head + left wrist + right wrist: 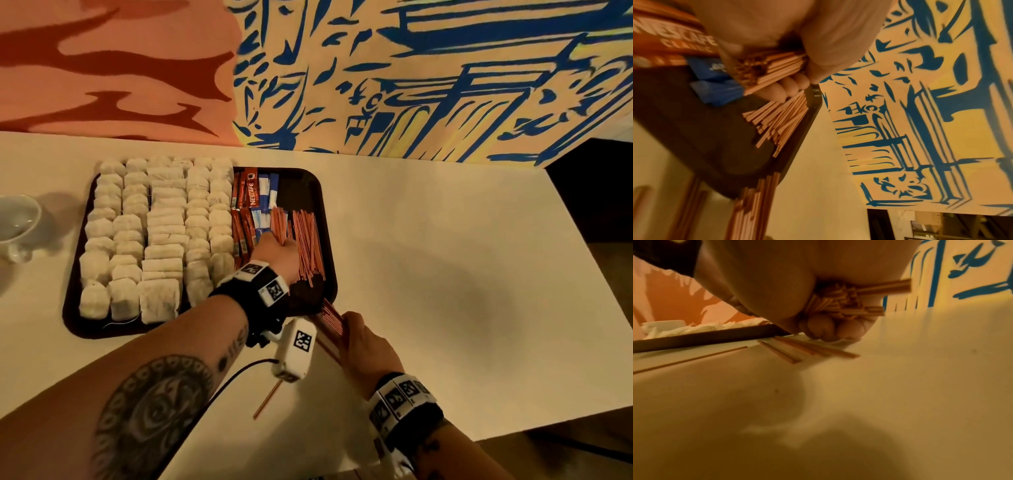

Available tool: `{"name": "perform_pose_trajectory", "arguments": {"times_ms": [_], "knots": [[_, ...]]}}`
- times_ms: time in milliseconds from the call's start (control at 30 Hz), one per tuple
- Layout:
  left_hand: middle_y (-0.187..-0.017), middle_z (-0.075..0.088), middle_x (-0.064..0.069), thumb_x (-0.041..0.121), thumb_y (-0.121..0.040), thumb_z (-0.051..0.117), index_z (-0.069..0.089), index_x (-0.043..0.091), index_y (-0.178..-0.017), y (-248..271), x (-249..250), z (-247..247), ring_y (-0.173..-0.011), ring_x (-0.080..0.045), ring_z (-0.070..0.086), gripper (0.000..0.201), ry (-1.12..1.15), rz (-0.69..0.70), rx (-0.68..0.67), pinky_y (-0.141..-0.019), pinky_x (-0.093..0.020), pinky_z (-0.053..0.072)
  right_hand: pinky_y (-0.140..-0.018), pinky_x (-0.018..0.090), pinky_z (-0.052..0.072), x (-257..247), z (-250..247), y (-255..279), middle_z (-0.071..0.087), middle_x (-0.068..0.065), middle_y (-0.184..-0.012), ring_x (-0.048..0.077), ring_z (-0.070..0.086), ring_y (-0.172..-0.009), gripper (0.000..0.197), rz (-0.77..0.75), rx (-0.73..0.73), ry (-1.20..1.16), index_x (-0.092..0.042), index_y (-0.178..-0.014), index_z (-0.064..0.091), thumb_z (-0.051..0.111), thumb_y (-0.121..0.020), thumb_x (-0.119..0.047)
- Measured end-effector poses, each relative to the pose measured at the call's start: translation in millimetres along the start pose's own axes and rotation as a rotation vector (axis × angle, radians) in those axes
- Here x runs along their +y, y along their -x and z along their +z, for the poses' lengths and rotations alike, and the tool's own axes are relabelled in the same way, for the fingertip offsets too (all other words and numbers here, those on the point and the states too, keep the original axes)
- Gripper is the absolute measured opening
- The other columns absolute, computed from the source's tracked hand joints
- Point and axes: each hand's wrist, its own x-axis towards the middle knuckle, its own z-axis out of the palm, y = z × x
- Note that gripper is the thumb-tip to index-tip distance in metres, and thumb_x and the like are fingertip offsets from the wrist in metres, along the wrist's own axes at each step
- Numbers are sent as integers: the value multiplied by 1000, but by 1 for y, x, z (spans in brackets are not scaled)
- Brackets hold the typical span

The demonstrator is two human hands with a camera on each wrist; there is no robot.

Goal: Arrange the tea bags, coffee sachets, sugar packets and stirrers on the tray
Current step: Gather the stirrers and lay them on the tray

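A dark tray [329, 274] on the white table holds rows of white tea bags [150, 233], red coffee sachets [245, 209], blue sugar packets [265, 198] and a pile of orange stirrers [308, 243]. My left hand [277, 251] is over the tray and grips a bundle of stirrers [774, 68] beside that pile. My right hand [363, 339] is at the tray's near right corner and grips a second bundle of stirrers [846, 300] just above the table. A few loose stirrers [813, 350] lie under it, and one more loose stirrer [267, 399] lies nearer to me.
A white cup [17, 219] stands left of the tray. The white table [445, 257] stretches bare to the right as far as its edge. A painted wall [411, 75] rises behind the table.
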Motion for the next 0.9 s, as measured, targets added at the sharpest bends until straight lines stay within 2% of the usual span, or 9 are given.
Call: {"name": "perform_pose_trajectory", "arguments": {"times_ms": [67, 200, 267, 367, 433, 567, 633, 767, 900], "knots": [[-110, 64, -15, 26, -97, 48, 50, 11, -116, -5, 12, 9, -94, -35, 66, 24, -131, -33, 2, -87, -44, 56, -79, 34, 51, 4, 4, -3, 67, 0, -111, 21, 64, -87, 27, 9, 28, -39, -35, -124, 32, 42, -101, -46], [-129, 58, -20, 14, -95, 55, 46, 2, -134, -16, 20, 26, -116, -37, 59, 42, -307, -38, 2, -97, -42, 49, -72, 34, 48, 9, 5, -4, 65, -4, -100, 19, 60, -80, 16, 8, 55, -96, -36, -109, 32, 40, -101, -46], [-134, 55, -21, 13, -95, 57, 42, -2, -137, -18, 25, 29, -120, -37, 57, 48, -393, -43, -1, -99, -40, 49, -72, 35, 49, 9, 4, -4, 64, -4, -97, 20, 61, -81, 14, -1, 52, -101, -35, -108, 33, 41, -100, -43], [-140, 50, -21, 11, -95, 55, 28, -2, -145, -20, 32, 34, -125, -36, 54, 58, -453, -103, -15, -103, -42, 48, -73, 35, 51, 11, 4, -5, 62, -5, -92, 21, 62, -80, 14, 4, 54, -104, -33, -110, 35, 41, -100, -41], [-141, 49, -21, 11, -96, 55, 28, -5, -146, -19, 34, 36, -127, -36, 53, 59, -502, -87, -22, -104, -41, 47, -74, 36, 52, 11, 3, -5, 63, -6, -93, 20, 62, -79, 15, 11, 42, -114, -34, -111, 35, 43, -100, -39], [-137, 53, -23, 13, -95, 59, 44, -9, -135, -13, 30, 43, -124, -37, 54, 48, -558, 24, 45, -98, -40, 45, -75, 35, 52, 10, 0, -3, 65, -5, -98, 19, 62, -81, 17, 14, 32, -141, -34, -114, 37, 45, -98, -37], [-137, 52, -23, 14, -95, 60, 43, -6, -137, -14, 28, 46, -124, -37, 54, 50, -576, 26, 59, -98, -40, 44, -74, 34, 50, 9, -2, -3, 65, -5, -98, 20, 61, -81, 18, 7, 33, -136, -33, -114, 38, 45, -98, -36], [-140, 48, -21, 16, -92, 61, 32, -4, -141, -19, 35, 44, -127, -36, 52, 61, -643, -44, -2, -102, -42, 46, -75, 35, 51, 10, -3, -3, 65, -3, -97, 22, 62, -82, 21, 10, 23, -124, -31, -118, 39, 45, -98, -32], [-140, 46, -20, 23, -88, 69, 33, 0, -140, -16, 35, 40, -126, -37, 52, 67, -679, -34, -21, -101, -46, 49, -72, 32, 48, 10, -4, -1, 59, -7, -90, 19, 58, -76, 20, 6, 20, -131, -32, -117, 39, 45, -98, -31]]}}
